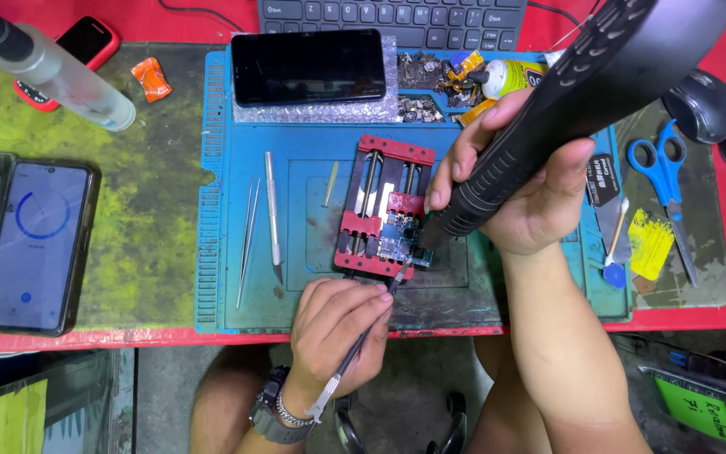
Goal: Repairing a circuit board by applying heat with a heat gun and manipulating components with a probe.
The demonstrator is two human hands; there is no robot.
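A small circuit board [398,240] is clamped in a red holder [380,206] on the blue work mat [237,277]. My right hand [527,189] grips a black hot-air tool handle [548,109], its nozzle pointing down at the board's right edge. My left hand [334,332], with a watch and bracelet on the wrist, holds thin metal tweezers [355,353] whose tips reach the board's lower edge.
Two tweezers [247,240] and a scalpel [272,214] lie left of the holder. A black phone [308,65] rests at the mat's top, a lit phone [37,244] far left, blue scissors [665,176] right, a keyboard [397,18] behind.
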